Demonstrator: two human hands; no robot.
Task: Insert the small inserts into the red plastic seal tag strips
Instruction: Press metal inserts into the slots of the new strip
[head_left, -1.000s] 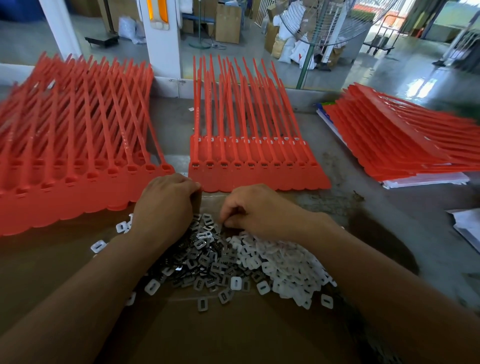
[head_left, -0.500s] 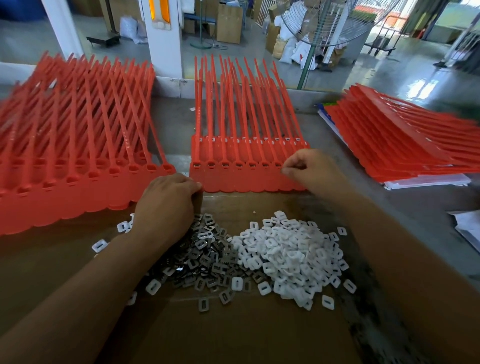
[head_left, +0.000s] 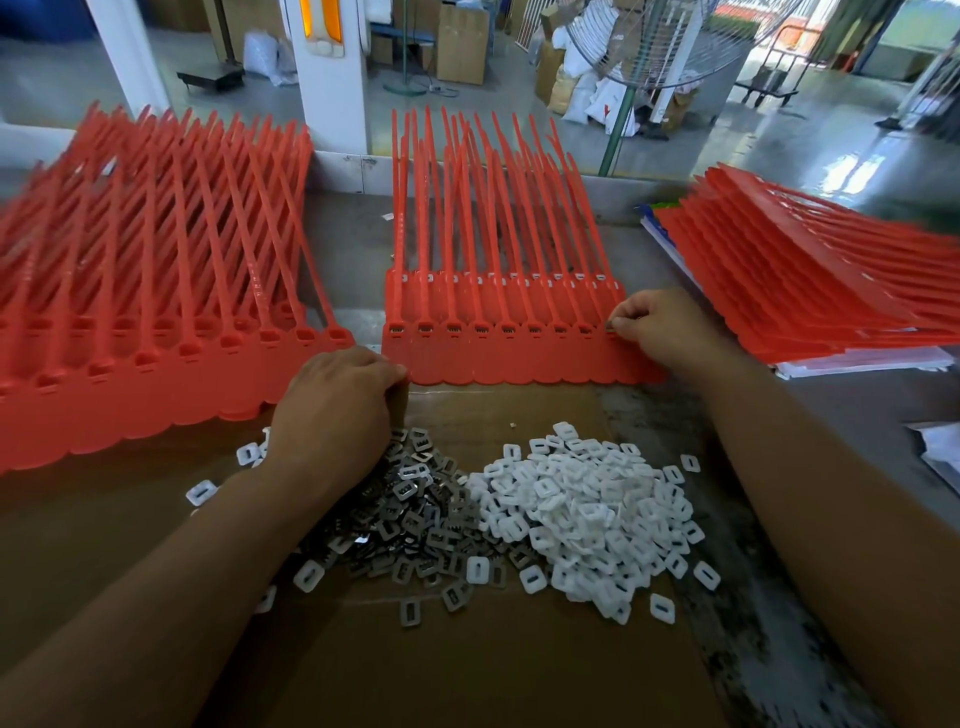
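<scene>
Pinching an insert (head_left: 611, 326) in the right hand (head_left: 667, 332) at the rightmost socket of the red strip (head_left: 519, 361), mid-frame. Likely light, stiff, slippery: best held by edges. Resting curled left hand (head_left: 337, 410) on grey inserts (head_left: 415, 525); grip unclear.

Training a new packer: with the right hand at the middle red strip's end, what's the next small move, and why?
Probably press the insert pinched in the right hand into the end socket of the middle strip: it sits there, and the other sockets look filled.

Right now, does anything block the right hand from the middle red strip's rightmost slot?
Nothing visible does: the right hand pinches an insert against the middle red strip at that slot; the left hand is aside.
</scene>
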